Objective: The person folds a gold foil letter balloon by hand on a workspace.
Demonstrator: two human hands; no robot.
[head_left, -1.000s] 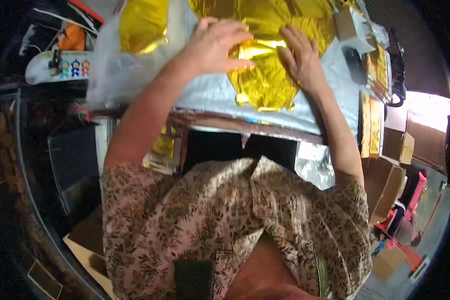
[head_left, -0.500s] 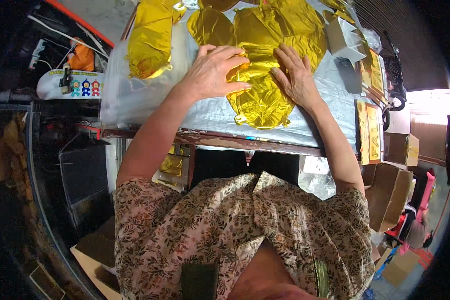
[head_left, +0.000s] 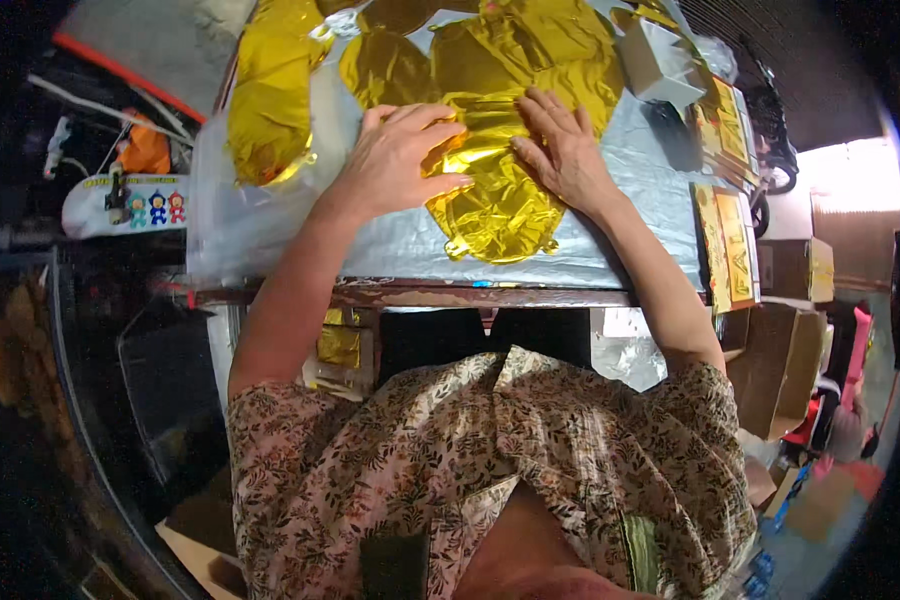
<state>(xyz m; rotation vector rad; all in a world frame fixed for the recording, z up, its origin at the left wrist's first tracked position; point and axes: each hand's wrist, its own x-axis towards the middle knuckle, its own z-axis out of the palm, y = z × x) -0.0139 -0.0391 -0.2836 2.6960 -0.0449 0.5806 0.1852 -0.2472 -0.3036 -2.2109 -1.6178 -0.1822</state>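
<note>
Mostly the view has shifted since the earlier frame; the left hand (head_left: 395, 158) and right hand (head_left: 562, 150) stay at the gold foil (head_left: 500, 215) near the table (head_left: 420, 296) edge. Both are open, the left thumb spread from its fingers, the right fingers extended over the foil. Beyond stands a white box (head_left: 660, 65).

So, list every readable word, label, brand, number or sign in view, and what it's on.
White rounded board with small coloured figures: one lettering line, too small and blurred to read fully.
Nearer flat yellow-and-white printed package at right: large sideways letters, wording not copied here.
Farther yellow printed package: large letters, also not copied.
Crinkled gold foil piece: none seen.
</note>
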